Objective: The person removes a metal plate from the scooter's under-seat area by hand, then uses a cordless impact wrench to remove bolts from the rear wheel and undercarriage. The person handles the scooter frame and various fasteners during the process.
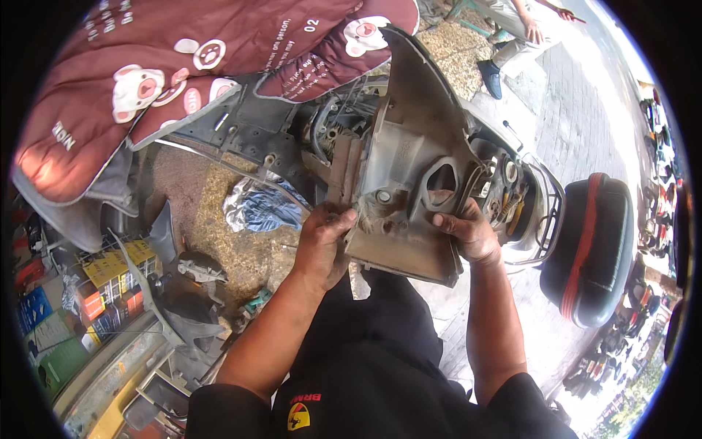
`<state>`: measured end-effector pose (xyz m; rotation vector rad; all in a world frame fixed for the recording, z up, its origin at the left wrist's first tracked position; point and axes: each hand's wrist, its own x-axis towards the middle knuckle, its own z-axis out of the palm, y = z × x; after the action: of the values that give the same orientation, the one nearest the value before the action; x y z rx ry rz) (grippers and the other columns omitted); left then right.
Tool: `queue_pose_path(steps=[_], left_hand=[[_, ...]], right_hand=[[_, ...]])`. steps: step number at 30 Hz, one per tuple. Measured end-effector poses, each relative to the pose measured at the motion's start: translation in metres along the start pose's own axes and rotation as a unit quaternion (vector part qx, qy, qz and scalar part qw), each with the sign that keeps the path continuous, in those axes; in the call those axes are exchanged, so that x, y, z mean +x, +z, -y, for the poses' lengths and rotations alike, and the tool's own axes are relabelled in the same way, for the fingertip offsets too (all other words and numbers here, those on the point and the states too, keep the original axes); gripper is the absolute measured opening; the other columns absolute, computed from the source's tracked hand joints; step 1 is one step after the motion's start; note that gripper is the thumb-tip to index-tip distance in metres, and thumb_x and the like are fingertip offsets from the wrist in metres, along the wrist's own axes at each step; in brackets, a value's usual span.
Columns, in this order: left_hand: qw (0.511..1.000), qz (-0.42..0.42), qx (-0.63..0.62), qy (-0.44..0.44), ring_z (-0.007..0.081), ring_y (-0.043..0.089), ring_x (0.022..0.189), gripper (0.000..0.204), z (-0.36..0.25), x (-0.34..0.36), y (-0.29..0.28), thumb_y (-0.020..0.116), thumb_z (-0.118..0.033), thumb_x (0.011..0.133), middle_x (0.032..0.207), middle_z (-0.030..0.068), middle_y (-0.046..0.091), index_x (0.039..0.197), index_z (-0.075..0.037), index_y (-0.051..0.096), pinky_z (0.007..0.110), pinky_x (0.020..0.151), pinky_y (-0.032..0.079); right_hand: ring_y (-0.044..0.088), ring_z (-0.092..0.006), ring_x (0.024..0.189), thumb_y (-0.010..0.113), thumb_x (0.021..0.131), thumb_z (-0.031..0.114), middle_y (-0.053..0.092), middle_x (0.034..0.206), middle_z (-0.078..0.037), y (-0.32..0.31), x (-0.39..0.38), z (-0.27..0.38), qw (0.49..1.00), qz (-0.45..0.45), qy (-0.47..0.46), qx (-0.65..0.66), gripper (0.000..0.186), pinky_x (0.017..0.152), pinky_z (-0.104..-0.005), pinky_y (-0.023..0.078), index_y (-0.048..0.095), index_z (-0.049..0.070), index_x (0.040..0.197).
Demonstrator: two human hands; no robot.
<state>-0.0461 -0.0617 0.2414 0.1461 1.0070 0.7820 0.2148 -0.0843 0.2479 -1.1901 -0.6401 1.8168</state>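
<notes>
Black shirt (358, 380) closest, and look: left hand (324, 240) pinches 1 edge of the panel (398, 172), right hand (472, 230) pinches the other, panel up between them, partly hiding the bike (504, 183)!

I wore a black shirt (365, 388) with short, loose sleeves (230, 411) — its front carrying a small, mostly yellow emblem (298, 415), red lettering (305, 398) just above it — and dark trousers (398, 307) below.
</notes>
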Motion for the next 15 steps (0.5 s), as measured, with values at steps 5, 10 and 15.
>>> queue_pose_path(steps=[5,10,15], left_hand=[[0.993,0.103,-0.02,0.055,0.0262,0.064,0.099,0.038,-0.003,-0.063,0.017,0.066,-0.009,0.083,0.107,0.0133,0.064,0.117,0.003,0.053,0.041,0.086,0.053],[0.99,0.076,0.036,0.115,0.0225,0.063,0.091,0.034,-0.001,-0.113,0.025,0.062,-0.002,0.08,0.1,0.0117,0.063,0.112,0.007,0.053,0.035,0.083,0.052],[0.986,0.074,0.06,0.137,0.0208,0.063,0.088,0.031,0.005,-0.152,0.02,0.06,0.0,0.078,0.098,0.0098,0.063,0.108,0.006,0.056,0.034,0.082,0.051]], right_hand=[[0.057,-0.009,0.097,0.076,0.082,0.008,0.067,0.102,0.001,0.012,-0.035,0.018,0.995,0.042,-0.059,-0.071,0.041,0.09,-0.0246,0.042,0.061,-0.001,0.119],[0.057,-0.0108,0.103,0.076,0.084,0.009,0.065,0.11,-0.001,0.033,-0.063,0.029,0.967,0.043,-0.146,-0.204,0.04,0.095,-0.0262,0.041,0.061,0.001,0.12],[0.055,-0.0123,0.105,0.075,0.084,0.009,0.065,0.11,-0.002,0.048,-0.078,0.041,0.946,0.101,-0.197,-0.239,0.035,0.096,-0.0282,0.041,0.063,0.0,0.116]])
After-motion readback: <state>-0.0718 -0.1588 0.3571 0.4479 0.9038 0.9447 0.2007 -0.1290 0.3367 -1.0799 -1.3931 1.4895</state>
